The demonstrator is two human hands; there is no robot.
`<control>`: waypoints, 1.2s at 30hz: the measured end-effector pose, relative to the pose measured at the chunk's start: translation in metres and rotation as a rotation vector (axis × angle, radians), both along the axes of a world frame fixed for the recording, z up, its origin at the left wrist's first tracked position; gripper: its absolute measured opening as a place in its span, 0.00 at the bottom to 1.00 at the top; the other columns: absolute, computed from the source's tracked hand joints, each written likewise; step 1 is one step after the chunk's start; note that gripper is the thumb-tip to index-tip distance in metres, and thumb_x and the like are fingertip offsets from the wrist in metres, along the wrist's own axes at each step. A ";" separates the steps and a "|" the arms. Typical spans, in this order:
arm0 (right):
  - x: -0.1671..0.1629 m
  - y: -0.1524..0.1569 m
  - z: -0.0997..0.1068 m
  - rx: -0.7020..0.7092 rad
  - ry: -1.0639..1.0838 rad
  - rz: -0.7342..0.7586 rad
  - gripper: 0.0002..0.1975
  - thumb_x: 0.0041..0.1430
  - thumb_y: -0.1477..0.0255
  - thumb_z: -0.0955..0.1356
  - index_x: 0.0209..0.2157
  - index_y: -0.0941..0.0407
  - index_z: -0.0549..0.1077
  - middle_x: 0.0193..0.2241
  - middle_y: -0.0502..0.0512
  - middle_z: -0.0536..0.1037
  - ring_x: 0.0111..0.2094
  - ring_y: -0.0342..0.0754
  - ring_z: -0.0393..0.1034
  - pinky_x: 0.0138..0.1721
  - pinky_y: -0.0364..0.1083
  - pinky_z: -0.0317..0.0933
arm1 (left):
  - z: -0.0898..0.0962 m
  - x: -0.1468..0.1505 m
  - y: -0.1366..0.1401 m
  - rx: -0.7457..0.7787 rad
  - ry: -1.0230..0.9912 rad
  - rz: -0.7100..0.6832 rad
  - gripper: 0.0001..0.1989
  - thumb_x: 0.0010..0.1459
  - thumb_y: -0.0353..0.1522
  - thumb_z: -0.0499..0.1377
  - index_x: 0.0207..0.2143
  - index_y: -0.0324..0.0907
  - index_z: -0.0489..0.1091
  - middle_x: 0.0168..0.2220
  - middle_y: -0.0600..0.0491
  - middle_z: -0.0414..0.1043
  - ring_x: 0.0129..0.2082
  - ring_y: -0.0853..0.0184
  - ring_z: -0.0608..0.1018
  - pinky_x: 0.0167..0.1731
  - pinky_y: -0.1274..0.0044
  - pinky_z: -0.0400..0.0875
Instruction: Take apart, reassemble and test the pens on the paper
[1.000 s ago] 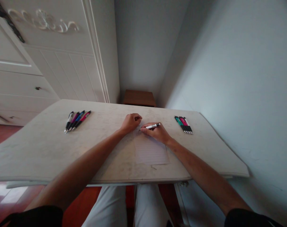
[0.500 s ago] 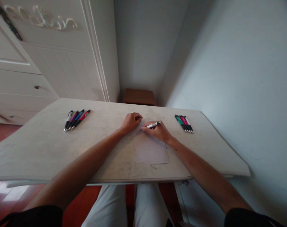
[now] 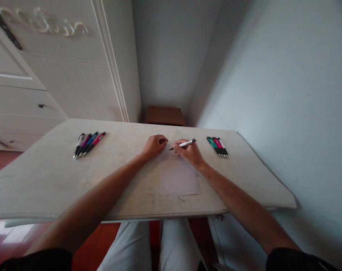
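Observation:
A white pen (image 3: 189, 143) with a dark tip and dark end is pinched in my right hand (image 3: 191, 153). Its tip points down and left, close to the upper part of a lined sheet of paper (image 3: 180, 178). Handwriting covers the sheet's upper lines; the lower lines are blank. My left hand (image 3: 154, 146) rests on the table at the paper's upper left corner, fingers curled in and nothing visible in them. A ring shows on one finger.
Several pens (image 3: 88, 145) lie fanned out on the pale table (image 3: 46, 173) at left. Another row of pens (image 3: 217, 146) sits at right. Beyond the table are a brown wooden box-like piece (image 3: 165, 115), a white cabinet (image 3: 72, 86) and a wall (image 3: 283, 94).
My right hand has shifted slightly up and right, and the pen is tilted differently with its tip now showing. My left hand stays in place; the view has moved slightly.

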State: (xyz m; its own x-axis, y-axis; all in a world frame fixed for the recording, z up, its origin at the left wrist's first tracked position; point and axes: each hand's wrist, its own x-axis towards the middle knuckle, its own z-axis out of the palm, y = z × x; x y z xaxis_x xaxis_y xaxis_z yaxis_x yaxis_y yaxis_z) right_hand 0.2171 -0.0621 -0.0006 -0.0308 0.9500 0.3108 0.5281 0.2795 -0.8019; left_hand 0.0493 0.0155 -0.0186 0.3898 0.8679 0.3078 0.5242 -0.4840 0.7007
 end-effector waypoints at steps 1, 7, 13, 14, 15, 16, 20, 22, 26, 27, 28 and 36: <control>0.000 0.001 -0.001 0.006 0.020 -0.005 0.12 0.56 0.64 0.67 0.31 0.58 0.76 0.23 0.52 0.77 0.22 0.43 0.69 0.24 0.40 0.60 | 0.000 0.000 0.001 -0.025 -0.027 0.004 0.10 0.52 0.28 0.57 0.34 0.38 0.77 0.32 0.50 0.79 0.32 0.67 0.77 0.35 0.78 0.70; -0.005 0.002 -0.006 -0.040 0.036 0.075 0.14 0.54 0.60 0.70 0.34 0.57 0.76 0.23 0.50 0.76 0.21 0.42 0.69 0.25 0.41 0.62 | 0.005 -0.005 0.008 -0.310 -0.253 0.034 0.09 0.53 0.29 0.58 0.35 0.36 0.75 0.23 0.53 0.74 0.19 0.73 0.72 0.21 0.82 0.66; -0.008 0.003 -0.005 -0.032 -0.015 0.130 0.16 0.57 0.58 0.68 0.33 0.57 0.78 0.21 0.50 0.76 0.22 0.43 0.69 0.25 0.41 0.61 | 0.010 -0.005 0.009 -0.432 -0.341 0.020 0.06 0.51 0.26 0.59 0.33 0.35 0.74 0.23 0.53 0.75 0.18 0.74 0.72 0.21 0.82 0.67; -0.008 0.004 -0.006 -0.029 -0.023 0.128 0.16 0.58 0.58 0.68 0.33 0.57 0.78 0.21 0.50 0.76 0.22 0.43 0.69 0.25 0.41 0.60 | 0.010 -0.005 0.008 -0.434 -0.342 0.019 0.05 0.52 0.26 0.59 0.33 0.35 0.74 0.23 0.53 0.75 0.18 0.74 0.72 0.21 0.82 0.68; -0.008 0.006 -0.006 -0.028 -0.028 0.121 0.17 0.58 0.57 0.68 0.32 0.57 0.78 0.21 0.51 0.76 0.21 0.43 0.69 0.25 0.41 0.60 | 0.011 -0.004 0.008 -0.435 -0.343 0.019 0.05 0.52 0.26 0.59 0.33 0.35 0.73 0.22 0.53 0.74 0.18 0.74 0.72 0.21 0.82 0.68; -0.008 0.007 -0.006 -0.029 -0.029 0.113 0.17 0.58 0.57 0.67 0.31 0.58 0.78 0.22 0.51 0.77 0.21 0.43 0.69 0.25 0.41 0.60 | 0.011 -0.004 0.008 -0.435 -0.343 0.020 0.05 0.52 0.26 0.59 0.33 0.35 0.73 0.22 0.53 0.74 0.17 0.74 0.72 0.21 0.82 0.67; -0.009 0.009 -0.009 -0.040 -0.030 0.117 0.18 0.58 0.56 0.67 0.32 0.58 0.78 0.23 0.52 0.78 0.22 0.43 0.69 0.25 0.41 0.60 | 0.011 -0.003 0.007 -0.420 -0.342 0.021 0.05 0.53 0.26 0.59 0.33 0.35 0.73 0.22 0.54 0.73 0.17 0.74 0.72 0.21 0.82 0.67; -0.010 0.009 -0.010 -0.048 -0.040 0.138 0.18 0.58 0.57 0.67 0.33 0.58 0.78 0.22 0.51 0.77 0.22 0.43 0.69 0.25 0.41 0.60 | 0.011 -0.003 0.007 -0.399 -0.337 0.025 0.05 0.52 0.26 0.59 0.33 0.35 0.73 0.21 0.54 0.73 0.17 0.74 0.72 0.20 0.82 0.67; -0.011 0.009 -0.008 -0.010 -0.097 0.129 0.12 0.58 0.63 0.68 0.32 0.57 0.78 0.23 0.52 0.78 0.24 0.44 0.70 0.26 0.41 0.60 | 0.010 -0.002 0.008 -0.390 -0.329 0.027 0.05 0.52 0.26 0.60 0.33 0.36 0.74 0.20 0.54 0.72 0.17 0.74 0.71 0.20 0.82 0.66; -0.012 0.009 -0.007 0.001 -0.114 0.099 0.11 0.58 0.65 0.68 0.31 0.57 0.78 0.23 0.52 0.78 0.24 0.44 0.71 0.26 0.41 0.60 | 0.010 -0.002 0.009 -0.399 -0.329 0.028 0.05 0.52 0.26 0.59 0.33 0.35 0.74 0.21 0.54 0.72 0.17 0.74 0.71 0.20 0.82 0.66; -0.012 0.008 -0.006 0.007 -0.126 0.066 0.10 0.58 0.66 0.68 0.31 0.57 0.78 0.23 0.53 0.78 0.25 0.45 0.71 0.26 0.41 0.60 | 0.010 -0.003 0.009 -0.409 -0.328 0.028 0.05 0.52 0.26 0.59 0.33 0.35 0.74 0.21 0.54 0.73 0.16 0.74 0.71 0.20 0.81 0.67; -0.013 0.005 -0.004 -0.048 -0.110 0.135 0.11 0.59 0.66 0.67 0.29 0.57 0.78 0.22 0.51 0.78 0.22 0.43 0.69 0.25 0.41 0.60 | 0.010 -0.004 0.010 -0.407 -0.329 0.012 0.05 0.52 0.26 0.60 0.33 0.35 0.74 0.21 0.54 0.72 0.17 0.74 0.72 0.19 0.82 0.66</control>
State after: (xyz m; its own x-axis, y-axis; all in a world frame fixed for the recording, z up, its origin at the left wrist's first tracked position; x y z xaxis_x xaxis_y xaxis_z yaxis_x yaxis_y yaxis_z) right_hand 0.2037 -0.0572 -0.0044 -0.1905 0.9485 0.2530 0.5737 0.3167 -0.7553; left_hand 0.0450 0.0254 -0.0088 0.3184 0.9467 0.0494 0.2487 -0.1337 0.9593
